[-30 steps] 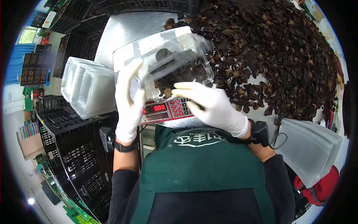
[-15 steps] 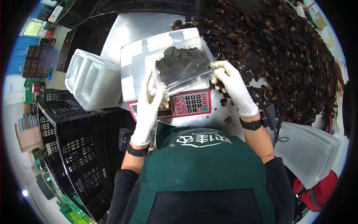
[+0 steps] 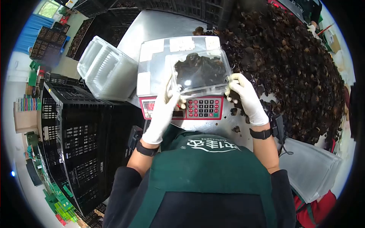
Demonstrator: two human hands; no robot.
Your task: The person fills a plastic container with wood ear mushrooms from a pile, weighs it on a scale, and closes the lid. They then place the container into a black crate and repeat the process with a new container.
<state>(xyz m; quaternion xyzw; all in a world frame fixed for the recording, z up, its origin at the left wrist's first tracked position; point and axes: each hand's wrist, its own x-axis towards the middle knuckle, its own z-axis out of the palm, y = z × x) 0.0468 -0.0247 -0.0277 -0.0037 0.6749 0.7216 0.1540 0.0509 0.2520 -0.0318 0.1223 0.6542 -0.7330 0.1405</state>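
Note:
A clear plastic box (image 3: 199, 72) with dark brown, fungus-like pieces inside has its lid down and lies over the plate of a scale (image 3: 152, 72). In a white glove, my left hand (image 3: 169, 98) grips the box's near left corner. My right hand (image 3: 241, 91), also gloved, pinches the near right corner. The scale's red-framed keypad (image 3: 203, 108) shows just below the box. Whether the box's underside touches the scale plate cannot be made out.
Stacked empty clear boxes (image 3: 108, 72) stand left of the scale. A large heap of dark pieces (image 3: 289, 68) covers the right side. Black crates (image 3: 80, 148) are at the left, more clear containers (image 3: 310, 167) at the lower right. Another person's gloved hand (image 3: 311, 28) shows at the top right.
The view has shifted, so the scale and box appear farther right. The box now looks flatter over the scale, and the scale's red display has come into view. Both hands still hold its corners.

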